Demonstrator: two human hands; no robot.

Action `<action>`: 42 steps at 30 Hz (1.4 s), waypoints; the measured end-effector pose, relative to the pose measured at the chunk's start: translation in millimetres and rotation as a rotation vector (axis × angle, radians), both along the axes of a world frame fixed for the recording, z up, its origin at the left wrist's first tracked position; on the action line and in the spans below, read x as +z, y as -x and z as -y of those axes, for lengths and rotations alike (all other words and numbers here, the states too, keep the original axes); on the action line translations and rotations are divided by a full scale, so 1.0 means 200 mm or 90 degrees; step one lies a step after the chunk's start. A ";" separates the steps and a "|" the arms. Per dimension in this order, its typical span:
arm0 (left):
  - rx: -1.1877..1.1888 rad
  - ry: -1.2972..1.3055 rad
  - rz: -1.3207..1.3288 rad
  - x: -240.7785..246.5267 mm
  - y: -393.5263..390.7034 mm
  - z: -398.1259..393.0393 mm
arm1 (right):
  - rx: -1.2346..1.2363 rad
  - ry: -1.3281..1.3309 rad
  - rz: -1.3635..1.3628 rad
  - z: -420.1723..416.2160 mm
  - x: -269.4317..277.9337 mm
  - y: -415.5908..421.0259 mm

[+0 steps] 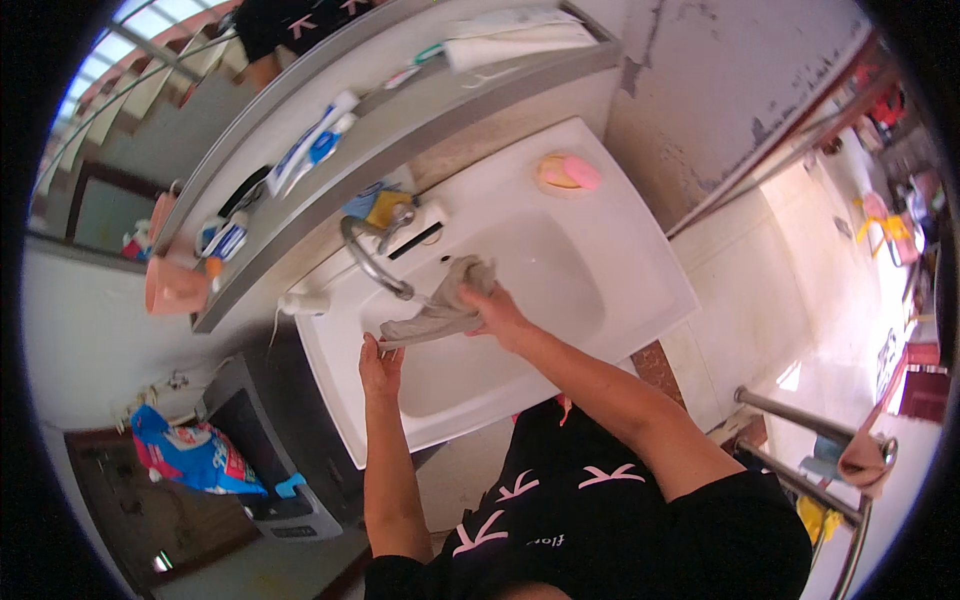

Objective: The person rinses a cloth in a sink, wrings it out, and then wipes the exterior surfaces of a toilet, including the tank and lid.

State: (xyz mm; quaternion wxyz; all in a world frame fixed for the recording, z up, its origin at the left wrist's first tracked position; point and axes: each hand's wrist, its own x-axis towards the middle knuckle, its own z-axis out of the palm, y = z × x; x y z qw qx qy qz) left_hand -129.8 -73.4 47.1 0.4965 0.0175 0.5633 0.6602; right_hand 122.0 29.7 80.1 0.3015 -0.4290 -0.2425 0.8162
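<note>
A wet-looking grey cloth (442, 311) is stretched between my two hands over the white washbasin (637, 300). My left hand (381, 364) pinches its lower left end near the basin's left side. Bunched cloth is gripped by my right hand (495, 311) near the middle of the bowl. The curved metal faucet (371, 262) reaches over the bowl, its spout just above the cloth, and a thin stream of water seems to fall onto it. A pink bar of soap (582, 172) rests on a yellowish dish at the basin's far right corner.
Above the basin runs a grey shelf (390, 124) with toothpaste tubes (311, 142), a black comb or brush and a white towel (517, 45). A pink cup (174, 286) hangs at its left end. A blue detergent bag (195, 454) lies on a dark washing machine (277, 442) at left.
</note>
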 end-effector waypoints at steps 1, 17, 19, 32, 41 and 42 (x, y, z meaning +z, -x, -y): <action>-0.067 0.069 -0.151 0.00 0.01 0.03 | 0.011 0.018 0.009 -0.02 0.00 0.02; -0.126 -0.033 -0.373 0.27 -0.19 -0.08 | 0.204 -0.175 0.277 -0.21 0.03 0.08; -0.080 0.001 -0.377 0.30 -0.13 -0.07 | 0.135 -0.231 0.235 -0.24 0.07 0.00; -0.358 -0.115 -0.457 0.30 -0.33 -0.12 | 0.262 -0.366 0.142 -0.13 0.44 0.08; -0.227 -0.157 -0.320 0.43 -0.65 -0.23 | 0.413 -0.461 0.302 -0.12 0.53 0.01; -0.263 -0.143 -0.280 0.42 -0.62 -0.22 | 0.449 -0.488 0.350 -0.13 0.55 -0.01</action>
